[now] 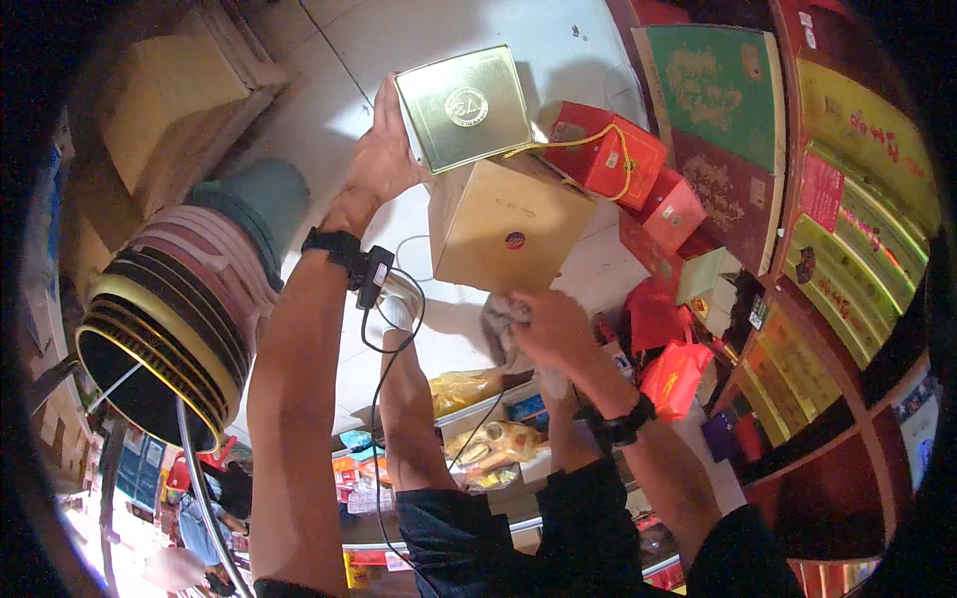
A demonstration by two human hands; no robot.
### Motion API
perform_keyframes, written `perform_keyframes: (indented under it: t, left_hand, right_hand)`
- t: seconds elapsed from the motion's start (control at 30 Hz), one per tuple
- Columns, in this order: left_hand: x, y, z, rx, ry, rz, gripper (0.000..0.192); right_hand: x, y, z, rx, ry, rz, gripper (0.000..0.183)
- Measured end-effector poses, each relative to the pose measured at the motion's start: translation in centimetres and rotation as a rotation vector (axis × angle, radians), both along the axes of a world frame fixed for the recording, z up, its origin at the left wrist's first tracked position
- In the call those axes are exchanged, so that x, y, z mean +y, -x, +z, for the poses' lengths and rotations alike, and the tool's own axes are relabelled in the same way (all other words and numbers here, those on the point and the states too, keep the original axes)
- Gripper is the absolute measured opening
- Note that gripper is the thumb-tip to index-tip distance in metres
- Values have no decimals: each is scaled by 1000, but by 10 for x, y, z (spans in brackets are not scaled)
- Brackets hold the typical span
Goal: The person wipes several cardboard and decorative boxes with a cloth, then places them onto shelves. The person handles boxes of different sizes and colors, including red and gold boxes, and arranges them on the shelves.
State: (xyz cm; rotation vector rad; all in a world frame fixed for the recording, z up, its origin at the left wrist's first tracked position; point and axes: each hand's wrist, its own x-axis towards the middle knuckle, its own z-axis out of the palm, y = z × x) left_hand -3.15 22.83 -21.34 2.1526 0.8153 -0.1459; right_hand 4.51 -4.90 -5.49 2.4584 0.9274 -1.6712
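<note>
A shiny gold box point(467, 108) with an embossed emblem sits at the top of a cardboard box point(516, 228) in front of me. My left hand point(385, 153) lies against the gold box's left side, its fingers straight along the edge. Lower down, my right hand point(549, 329) is closed on a crumpled grey cloth point(501, 333), just below the cardboard box. A yellow cord point(624, 157) runs from beside the gold box over a red gift box point(626, 163).
Stacked round bins point(172, 299) stand at the left, near another cardboard box point(168, 105). At the right are a red plastic bag point(677, 374), a green and maroon panel point(714, 97) and shelves of yellow boxes point(860, 261). A person in blue point(196, 523) is at the lower left.
</note>
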Motion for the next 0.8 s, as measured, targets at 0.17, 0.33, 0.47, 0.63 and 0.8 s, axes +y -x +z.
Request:
perform_keyframes:
  t: [0.17,0.33,0.47,0.63,0.8]
  left_hand:
    - [-3,-4,8,70,19,19,149]
    - [-8,12,-9,36,53,-8,138]
    - [-17,79,-52,178,-85,-218,66]
    - [-47,154,-36,686,-160,-627,14]
    - [-107,84,53,836,370,-1115,32]
  right_hand:
    - [-22,-42,-9,-62,-55,-212,43]
    - [-50,-47,7,-1,76,-313,42]
    - [-146,-38,-37,148,18,-632,38]
    - [-212,-20,-48,671,-117,-1664,36]
    - [-243,-25,-41,304,-65,-1760,40]
